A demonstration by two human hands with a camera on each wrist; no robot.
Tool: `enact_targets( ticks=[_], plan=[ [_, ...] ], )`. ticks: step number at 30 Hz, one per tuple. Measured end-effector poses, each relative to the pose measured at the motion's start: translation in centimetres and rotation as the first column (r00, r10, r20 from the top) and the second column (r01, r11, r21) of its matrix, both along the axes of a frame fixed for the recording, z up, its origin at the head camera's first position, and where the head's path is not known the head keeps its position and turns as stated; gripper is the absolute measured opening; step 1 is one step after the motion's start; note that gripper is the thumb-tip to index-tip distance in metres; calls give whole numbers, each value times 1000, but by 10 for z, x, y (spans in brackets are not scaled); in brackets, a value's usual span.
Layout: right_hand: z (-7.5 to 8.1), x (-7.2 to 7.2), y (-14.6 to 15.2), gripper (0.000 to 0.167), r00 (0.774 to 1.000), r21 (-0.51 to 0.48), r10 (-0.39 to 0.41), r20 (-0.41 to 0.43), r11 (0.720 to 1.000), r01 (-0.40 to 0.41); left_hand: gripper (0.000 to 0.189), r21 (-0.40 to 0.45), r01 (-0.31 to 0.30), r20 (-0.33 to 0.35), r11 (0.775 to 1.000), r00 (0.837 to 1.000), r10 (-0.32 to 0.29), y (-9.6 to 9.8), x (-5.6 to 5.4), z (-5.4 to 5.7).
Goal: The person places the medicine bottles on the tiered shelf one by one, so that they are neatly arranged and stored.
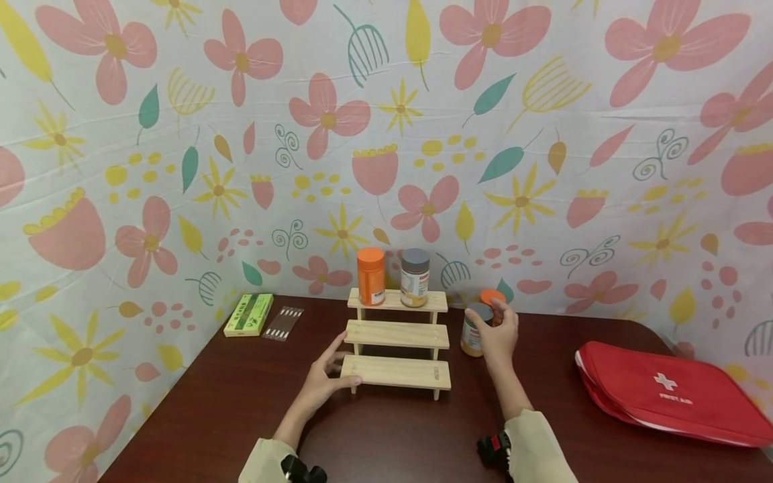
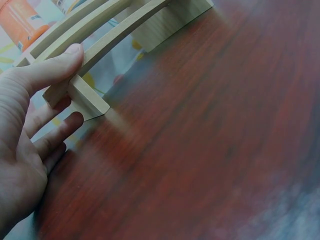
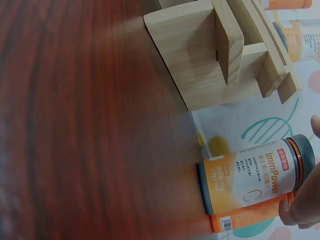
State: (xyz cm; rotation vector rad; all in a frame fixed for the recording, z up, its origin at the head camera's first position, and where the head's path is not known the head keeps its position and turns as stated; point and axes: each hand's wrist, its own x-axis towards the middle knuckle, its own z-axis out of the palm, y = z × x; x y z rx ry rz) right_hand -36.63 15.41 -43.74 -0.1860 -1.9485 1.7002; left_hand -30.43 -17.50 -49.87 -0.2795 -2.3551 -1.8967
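Observation:
My left hand holds the left end of a three-step wooden rack, thumb on top of the lowest step and fingers at its side and underneath. An orange bottle and a grey-lidded bottle stand upright on the top step. To the right of the rack, my right hand spans the lid of a second grey-lidded bottle, which stands on the table. In the right wrist view the thumb tip shows just off that lid. Close behind stands another orange bottle, partly hidden by bottle and fingers.
A red first aid pouch lies at the right of the dark wooden table. At the back left lie a green-yellow box and a clear packet of cotton swabs. A floral cloth hangs behind.

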Motion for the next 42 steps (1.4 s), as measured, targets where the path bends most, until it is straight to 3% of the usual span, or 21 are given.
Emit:
enact_targets(
  ticks=[18,42],
  plan=[
    [-6,-2,-3,61,997,53,-33,75,998,29,90,1,-12,-13,1000,1000,12,0,-1,0],
    [-3,-1,-6,57,993,74,-61,103,996,54,90,-2,-4,-7,1000,1000,4,0,-1,0]
  ],
)
